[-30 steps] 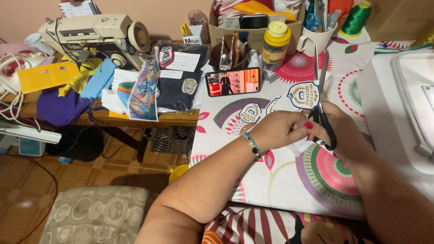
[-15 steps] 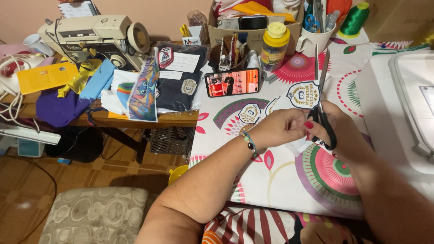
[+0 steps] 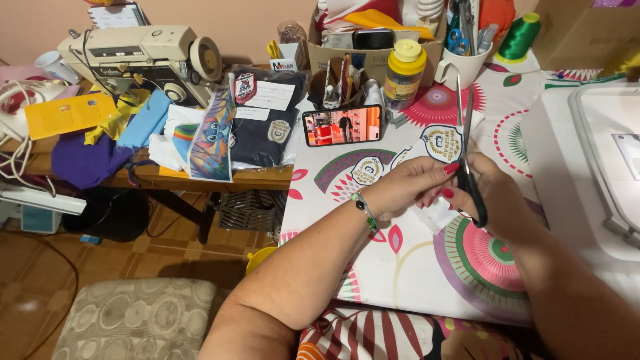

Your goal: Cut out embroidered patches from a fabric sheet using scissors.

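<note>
Left hand (image 3: 410, 187) pinches a small white patch piece (image 3: 437, 215), just left of the scissors (image 3: 467, 150). Right hand (image 3: 497, 193) grips the scissors, blades up. Cut round badges (image 3: 442, 142) lie behind the scissors; more trimming seems left.

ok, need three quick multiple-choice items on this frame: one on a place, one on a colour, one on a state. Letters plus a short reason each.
1. Where does the phone stand?
A. on the floor
B. propped on the patterned tablecloth, behind the hands
C. on the sewing machine

2. What colour is the thread cone at the top right?
A. green
B. white
C. purple

3. What is the right hand doing?
A. resting flat and empty
B. holding a cup
C. gripping scissors, blades pointing up

Answers: 1 B, the lit phone leans on edge on the cloth beyond the hands. 2 A, the cone is green. 3 C, fingers pass through the black handles, next to the left hand.
</note>
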